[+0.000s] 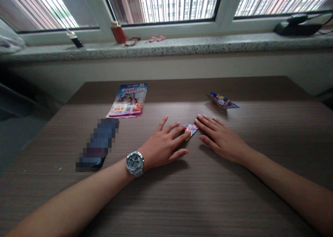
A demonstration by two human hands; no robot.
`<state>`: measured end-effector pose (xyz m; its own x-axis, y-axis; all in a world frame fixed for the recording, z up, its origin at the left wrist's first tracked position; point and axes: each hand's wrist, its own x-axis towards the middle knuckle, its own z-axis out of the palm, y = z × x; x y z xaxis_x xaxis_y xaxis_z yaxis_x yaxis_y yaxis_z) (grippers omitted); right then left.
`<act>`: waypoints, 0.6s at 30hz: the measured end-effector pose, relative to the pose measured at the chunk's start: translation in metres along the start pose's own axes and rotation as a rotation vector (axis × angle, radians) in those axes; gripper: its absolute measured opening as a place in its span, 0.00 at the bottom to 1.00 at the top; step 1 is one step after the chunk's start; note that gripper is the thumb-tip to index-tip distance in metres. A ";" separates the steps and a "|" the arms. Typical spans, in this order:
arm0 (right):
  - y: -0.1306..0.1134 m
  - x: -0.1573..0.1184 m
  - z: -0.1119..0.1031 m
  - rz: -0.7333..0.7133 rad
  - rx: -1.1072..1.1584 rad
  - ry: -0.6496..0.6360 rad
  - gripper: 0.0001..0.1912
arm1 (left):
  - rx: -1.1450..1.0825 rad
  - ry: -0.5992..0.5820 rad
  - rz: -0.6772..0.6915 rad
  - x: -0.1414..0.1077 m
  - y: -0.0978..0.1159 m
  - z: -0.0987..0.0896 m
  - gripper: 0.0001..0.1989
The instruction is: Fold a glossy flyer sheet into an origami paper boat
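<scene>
Touching folded paper [191, 128], well inside table edges [182, 82]

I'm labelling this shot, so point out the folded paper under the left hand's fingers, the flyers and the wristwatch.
Folded paper [192, 128], head view: its uncovered patterned face.
Flyers [128, 100], head view: middle of the top sheet.
Wristwatch [134, 161], head view: the dial.

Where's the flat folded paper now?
In the head view, the flat folded paper lies just right of center on the table, partly covered by the left hand, its tip by the right hand.
</scene>
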<state>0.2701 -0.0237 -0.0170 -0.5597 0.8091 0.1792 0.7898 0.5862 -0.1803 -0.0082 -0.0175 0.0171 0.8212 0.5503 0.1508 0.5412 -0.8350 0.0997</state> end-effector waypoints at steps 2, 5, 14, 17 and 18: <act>0.000 0.000 -0.001 -0.017 0.005 0.022 0.29 | -0.004 0.002 -0.002 0.000 -0.001 0.001 0.29; -0.001 0.001 -0.003 -0.060 0.042 0.087 0.26 | -0.011 0.015 0.009 0.000 -0.003 0.003 0.29; -0.003 0.005 -0.002 -0.143 0.146 0.175 0.19 | -0.040 0.038 0.036 0.005 -0.006 0.008 0.26; -0.004 0.006 0.000 -0.167 0.172 0.175 0.18 | -0.054 0.055 0.036 0.005 -0.008 0.009 0.23; -0.004 0.006 0.000 -0.177 0.182 0.180 0.17 | -0.059 0.065 0.030 0.005 -0.008 0.010 0.22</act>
<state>0.2633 -0.0214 -0.0147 -0.6184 0.6829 0.3889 0.6169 0.7284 -0.2982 -0.0065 -0.0075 0.0074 0.8225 0.5252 0.2184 0.5031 -0.8508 0.1516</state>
